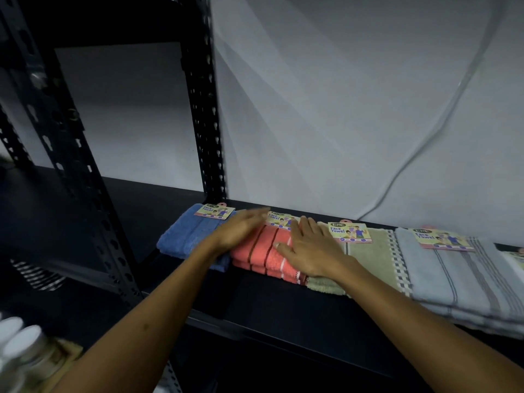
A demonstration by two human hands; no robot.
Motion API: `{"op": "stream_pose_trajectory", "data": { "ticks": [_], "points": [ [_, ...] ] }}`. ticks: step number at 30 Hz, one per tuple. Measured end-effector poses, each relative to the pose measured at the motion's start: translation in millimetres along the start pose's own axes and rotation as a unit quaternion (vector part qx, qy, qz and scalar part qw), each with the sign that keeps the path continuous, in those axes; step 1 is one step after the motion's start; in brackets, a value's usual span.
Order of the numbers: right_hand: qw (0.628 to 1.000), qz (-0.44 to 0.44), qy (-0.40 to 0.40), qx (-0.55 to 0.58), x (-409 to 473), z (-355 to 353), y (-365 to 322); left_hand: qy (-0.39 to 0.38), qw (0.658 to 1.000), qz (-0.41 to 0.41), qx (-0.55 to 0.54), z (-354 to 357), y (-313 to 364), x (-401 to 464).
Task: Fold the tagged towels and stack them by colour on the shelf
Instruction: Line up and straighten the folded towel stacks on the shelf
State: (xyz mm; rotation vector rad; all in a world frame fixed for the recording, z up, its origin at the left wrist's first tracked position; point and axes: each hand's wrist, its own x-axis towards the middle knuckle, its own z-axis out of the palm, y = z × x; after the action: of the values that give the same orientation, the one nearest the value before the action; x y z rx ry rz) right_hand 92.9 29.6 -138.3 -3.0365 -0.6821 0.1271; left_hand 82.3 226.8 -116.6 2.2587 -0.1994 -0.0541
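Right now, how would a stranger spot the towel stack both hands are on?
On the dark metal shelf, folded towels lie in a row. Second from the left is the coral-red towel stack, between blue and olive-green ones; only it has dark and white stripes.

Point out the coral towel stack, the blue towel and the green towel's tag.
coral towel stack (262, 252), head view: striped top face.
blue towel (184, 236), head view: top face.
green towel's tag (349, 232), head view: card centre.

Dark shelf (283, 313): blue towel (184, 236), coral towel (263, 251), green towel (368, 262), grey towel (453, 279) side by side.
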Motion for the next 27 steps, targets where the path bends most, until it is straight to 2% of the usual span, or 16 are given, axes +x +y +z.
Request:
{"op": "stream_pose_trajectory", "data": {
  "ticks": [1,2,3,5,7,9,10,13,16,18,21,27],
  "points": [
    [1.0,0.0,0.02,-0.012,-1.1,-3.1,-1.2,0.038,0.995,0.013,-0.094,-8.8,4.0,-7.0],
    [0.998,-0.007,0.055,-0.03,-1.5,-6.3,-3.1,0.079,0.986,0.027,-0.141,-19.2,5.5,-15.4],
    [0.994,-0.022,0.096,-0.051,-2.9,-9.6,-6.6,0.111,0.983,0.038,-0.144,-29.1,4.6,-24.2],
    [0.98,-0.082,0.172,-0.057,-2.0,-14.1,-18.9,0.147,0.985,0.044,-0.075,-47.3,-1.0,-41.0],
    [0.963,-0.169,0.211,-0.005,2.7,-18.2,-37.7,0.134,0.99,0.025,0.036,-61.1,-10.2,-59.1],
    [0.949,-0.239,0.202,0.041,8.4,-21.9,-62.2,0.076,0.981,-0.04,0.174,-68.8,-24.0,-71.7],
    [0.945,-0.265,0.184,0.046,11.9,-22.2,-73.6,0.046,0.965,-0.08,0.247,-71.2,-33.5,-75.2],
    [0.941,-0.31,0.135,-0.022,21.9,-18.7,-97.9,0.016,0.912,-0.152,0.38,-72.3,-59.8,-82.1],
    [0.926,-0.342,0.155,-0.024,27.3,-14.0,-108.9,0.062,0.922,-0.137,0.356,-72.5,-63.8,-82.9],
    [0.909,-0.354,0.22,0.011,31.1,-15.4,-111.9,0.101,0.93,-0.118,0.332,-74.4,-59.3,-80.2],
    [0.894,-0.329,0.302,-0.034,31.6,-13.4,-115.6,0.167,0.918,-0.091,0.347,-77.9,-56.4,-78.7],
    [0.91,-0.317,0.254,-0.08,25.1,23.1,-122.0,0.11,0.907,-0.125,0.386,-65.4,-69.5,-84.4]
  ]
}}
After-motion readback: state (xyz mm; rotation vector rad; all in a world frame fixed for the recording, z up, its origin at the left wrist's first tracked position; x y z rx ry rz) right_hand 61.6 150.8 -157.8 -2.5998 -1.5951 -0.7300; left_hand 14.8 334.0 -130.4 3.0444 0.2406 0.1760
